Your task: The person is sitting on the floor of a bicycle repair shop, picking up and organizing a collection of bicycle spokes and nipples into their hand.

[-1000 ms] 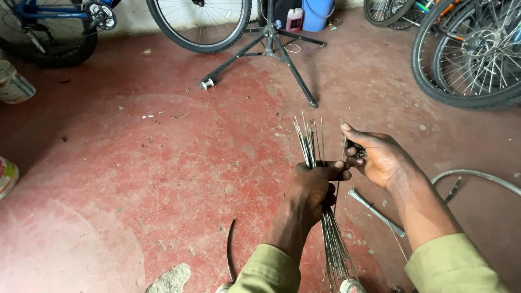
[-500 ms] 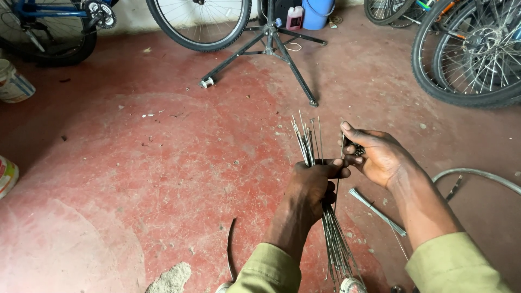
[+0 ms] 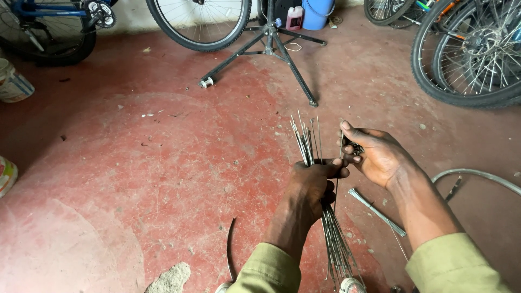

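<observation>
The left hand (image 3: pixel 312 184) is wrapped in a closed fist around a bundle of thin grey steel bicycle spokes (image 3: pixel 309 144), which stands near upright just right of the picture's centre, tips fanning out towards 12 o'clock and the lower ends splaying towards 6 o'clock. At 3 o'clock from it, almost touching, the right hand (image 3: pixel 377 154) pinches a few small dark metal bits, probably spoke nipples (image 3: pixel 355 147), between thumb and curled fingers. The spokes look light, springy and smooth, apt to slide past each other, so a firm hold round the bundle's middle, as here, seems the surest place. A second, smaller tied bunch of silvery spokes (image 3: pixel 376 210) lies on the floor at 4 o'clock from the fist, with a curved grey metal rim (image 3: pixel 477 174) further out at 3 o'clock. The worn red cement floor (image 3: pixel 163 163) is chipped and gritty. Towards 12 o'clock stands a black folding repair stand (image 3: pixel 268 46), a bicycle wheel (image 3: pixel 198 24) behind it, and more wheels (image 3: pixel 472 54) at 2 o'clock.
</observation>
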